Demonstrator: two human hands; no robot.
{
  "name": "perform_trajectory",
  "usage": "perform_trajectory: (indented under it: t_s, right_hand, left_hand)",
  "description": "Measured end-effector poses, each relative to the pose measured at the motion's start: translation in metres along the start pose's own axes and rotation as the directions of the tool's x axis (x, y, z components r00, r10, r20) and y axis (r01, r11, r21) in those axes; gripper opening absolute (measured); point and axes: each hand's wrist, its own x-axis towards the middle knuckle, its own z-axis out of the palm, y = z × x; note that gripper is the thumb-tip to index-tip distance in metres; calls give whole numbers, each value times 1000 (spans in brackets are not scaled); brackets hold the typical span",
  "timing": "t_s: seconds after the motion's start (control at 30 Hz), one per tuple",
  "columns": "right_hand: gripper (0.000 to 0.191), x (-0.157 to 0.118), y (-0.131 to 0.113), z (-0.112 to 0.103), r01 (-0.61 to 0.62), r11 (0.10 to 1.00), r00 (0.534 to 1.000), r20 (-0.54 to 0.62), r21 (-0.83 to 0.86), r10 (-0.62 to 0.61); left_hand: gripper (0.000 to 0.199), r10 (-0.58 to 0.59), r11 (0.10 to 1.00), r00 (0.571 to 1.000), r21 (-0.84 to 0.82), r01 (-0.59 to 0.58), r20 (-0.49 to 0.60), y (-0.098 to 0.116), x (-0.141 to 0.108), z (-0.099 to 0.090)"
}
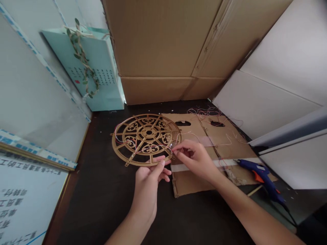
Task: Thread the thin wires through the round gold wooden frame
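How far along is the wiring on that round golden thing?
Partway, it seems. Thin red-and-white wire already curves over the left and near parts of the round golden openwork frame. The left hand holds its rim; the right hand pinches wire. Probably left: the far part, showing no clear wire, and the loose reddish wire tangle by the flat brown cardboard.

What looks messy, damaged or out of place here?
Loose wire lies tangled at the far edge of the cardboard, where it could snag. A pale crumpled clump, too blurred to name, sits beside the glue gun. White crumbs speckle the table.
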Motion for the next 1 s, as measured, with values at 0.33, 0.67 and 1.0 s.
perform_trajectory:
  t_s: [0.33, 0.67, 1.0]
  right_hand:
    - [15, 0, 1, -6, 148, 987, 989, 30, -56, -147]
    - [16, 2, 3, -12, 155, 985, 986, 74, -75, -149]
    - [12, 3, 0, -12, 153, 987, 987, 51, -42, -151]
  left_hand:
    - [37, -13, 1000, 1000, -4, 13, -12, 3, -1, 2]
    - [37, -16, 1000, 1000, 14, 16, -6, 2, 0, 1]
    - [34, 10, 999, 1000, 44, -11, 22, 6, -1, 4]
